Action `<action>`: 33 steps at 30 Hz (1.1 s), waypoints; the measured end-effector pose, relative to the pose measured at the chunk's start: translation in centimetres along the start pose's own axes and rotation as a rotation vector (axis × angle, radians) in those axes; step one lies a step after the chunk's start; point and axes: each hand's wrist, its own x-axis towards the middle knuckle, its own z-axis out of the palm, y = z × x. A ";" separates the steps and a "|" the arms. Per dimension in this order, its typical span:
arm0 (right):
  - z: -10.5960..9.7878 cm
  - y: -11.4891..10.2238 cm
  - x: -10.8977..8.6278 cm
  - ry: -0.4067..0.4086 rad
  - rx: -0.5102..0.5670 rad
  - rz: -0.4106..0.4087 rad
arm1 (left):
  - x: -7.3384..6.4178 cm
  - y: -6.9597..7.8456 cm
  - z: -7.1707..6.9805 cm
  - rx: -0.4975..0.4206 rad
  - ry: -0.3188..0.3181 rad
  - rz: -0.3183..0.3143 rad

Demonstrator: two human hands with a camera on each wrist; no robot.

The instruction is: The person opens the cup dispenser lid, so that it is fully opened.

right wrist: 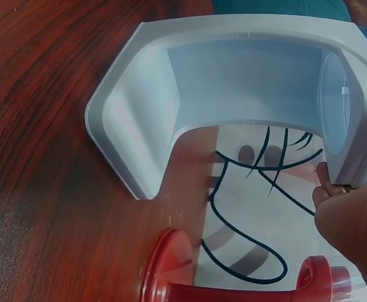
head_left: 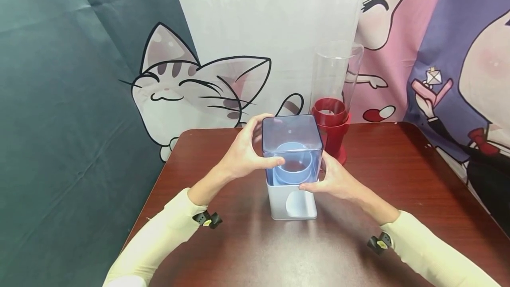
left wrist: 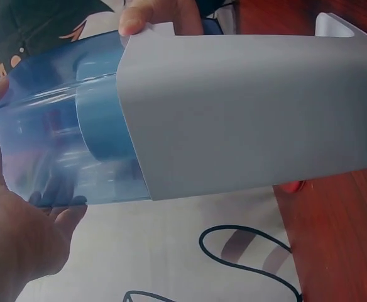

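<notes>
A square, see-through blue cover [head_left: 292, 134] sits on top of a white plastic stand [head_left: 279, 203] that rests upright on the table. Inside the cover shows a light-blue round collar [head_left: 295, 176]. My left hand [head_left: 247, 156] grips the cover, thumb across its front and fingers around the far left side. Lower on the right, my right hand [head_left: 338, 178] holds the stand's upper edge where the cover meets it, thumb in front. The right wrist view shows the stand's open, curved recess [right wrist: 252, 85], with fingers of the right hand [right wrist: 353, 214] at its top end.
Behind the stand, to the right, stands a red dispenser base [head_left: 338, 141] with a tall clear cylinder [head_left: 334, 74] on it. The brown wooden table [head_left: 223, 242] ends at a cartoon-printed curtain [head_left: 271, 21]. Dark wrist cameras [head_left: 207, 219] sit on both sleeves.
</notes>
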 end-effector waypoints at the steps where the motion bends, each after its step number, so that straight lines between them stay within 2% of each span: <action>1: 0.0 0.0 0.0 -0.001 0.002 0.001 | 0.0 0.0 0.0 -0.002 0.003 -0.003; 9: 0.1 0.1 -0.1 0.011 -0.007 0.013 | 0.3 0.1 -0.2 -0.019 0.008 -0.079; 13: 0.1 0.1 -0.1 0.018 -0.035 0.009 | 0.3 0.1 -0.2 -0.030 0.003 -0.070; 21: 0.2 0.3 0.0 0.004 -0.043 -0.008 | -0.3 0.0 -0.2 0.057 0.010 -0.002; 29: 0.3 0.3 0.0 0.018 -0.042 -0.002 | 0.0 -0.3 -0.3 0.026 0.027 -0.057; 33: 0.2 0.2 0.0 0.022 -0.050 -0.004 | 0.1 -0.3 -0.3 0.030 0.029 -0.034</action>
